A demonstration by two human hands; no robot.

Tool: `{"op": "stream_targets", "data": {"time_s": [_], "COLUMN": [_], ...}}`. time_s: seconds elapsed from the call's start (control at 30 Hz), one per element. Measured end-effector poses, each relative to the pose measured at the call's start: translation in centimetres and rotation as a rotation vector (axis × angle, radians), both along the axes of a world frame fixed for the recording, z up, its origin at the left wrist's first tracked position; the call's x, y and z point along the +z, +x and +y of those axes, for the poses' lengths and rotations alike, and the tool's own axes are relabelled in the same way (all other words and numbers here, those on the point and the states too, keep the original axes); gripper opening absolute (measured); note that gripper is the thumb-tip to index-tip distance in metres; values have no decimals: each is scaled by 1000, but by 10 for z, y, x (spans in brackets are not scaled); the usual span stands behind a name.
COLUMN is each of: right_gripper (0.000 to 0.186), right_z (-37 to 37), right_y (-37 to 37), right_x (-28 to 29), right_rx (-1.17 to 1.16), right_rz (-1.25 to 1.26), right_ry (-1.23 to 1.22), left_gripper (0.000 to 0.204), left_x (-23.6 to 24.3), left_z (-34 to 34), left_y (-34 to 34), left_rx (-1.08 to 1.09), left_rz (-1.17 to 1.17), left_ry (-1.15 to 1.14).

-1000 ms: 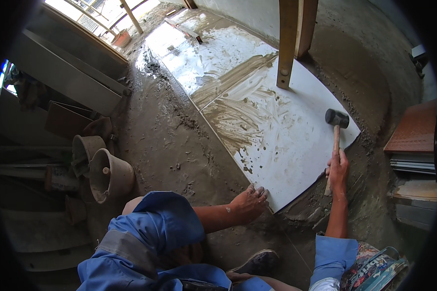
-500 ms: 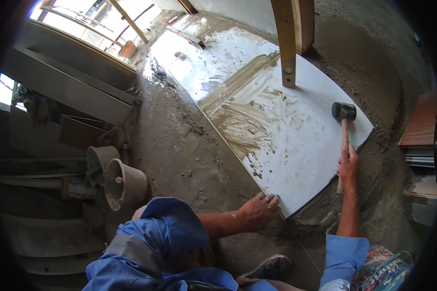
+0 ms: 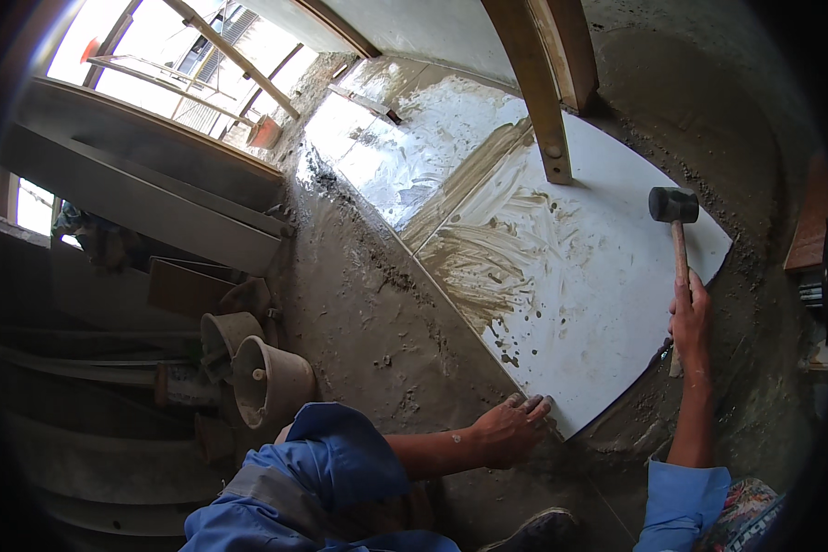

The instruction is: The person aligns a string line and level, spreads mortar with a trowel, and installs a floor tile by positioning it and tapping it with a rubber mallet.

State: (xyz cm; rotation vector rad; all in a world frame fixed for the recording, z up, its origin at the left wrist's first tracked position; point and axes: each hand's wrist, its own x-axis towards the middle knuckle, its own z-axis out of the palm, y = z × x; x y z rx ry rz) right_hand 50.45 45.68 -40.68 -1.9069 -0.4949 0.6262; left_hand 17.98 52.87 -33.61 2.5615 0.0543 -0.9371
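Note:
A large white floor tile (image 3: pixel 607 304), smeared with mud-coloured mortar, lies on wet grey-brown mortar. My right hand (image 3: pixel 691 322) is closed round the wooden handle of a rubber mallet (image 3: pixel 673 204). Its black head is over the tile near the far right corner; whether it touches the surface I cannot tell. At the tile's near corner, my left hand (image 3: pixel 513 432) rests with its fingers stretched over the edge and nothing held. A long wooden straightedge or level (image 3: pixel 535 101) stands with its lower end on the tile.
Two mortar-stained buckets (image 3: pixel 274 382) stand at the left, with long boards (image 3: pixel 138 198) behind them. Further tiles (image 3: pixel 405 129) lie beyond mine, with a short bar (image 3: pixel 368 103) on them. Reddish-brown stacked material (image 3: pixel 811 221) stands at the right. A doorway opens far left.
The whole view has shifted, so the scene sits further right and slightly lower. My left hand keeps its place on the tile corner; the mallet stays over nearly the same part of the tile.

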Motion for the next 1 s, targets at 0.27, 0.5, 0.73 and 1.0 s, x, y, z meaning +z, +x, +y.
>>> {"op": "stream_targets", "data": {"time_s": [0.27,0.5,0.73,1.0], "right_gripper": [56,53,46,49], "right_z": [10,5,19,27], "right_y": [-5,-3,6,18], "right_x": [-26,-10,11,-12], "right_rx": [137,154,127,141], "right_rz": [-149,-129,5,-315], "right_ry": [-140,-111,-40,-151], "left_gripper": [59,63,63,61], "left_x": [1,-2,6,5], "left_z": [-1,-8,3,1], "left_y": [-2,2,-1,5], "left_rx": [1,36,33,27], "left_rz": [-27,-56,-53,-7], "left_ry": [3,-48,-5,-55]}}
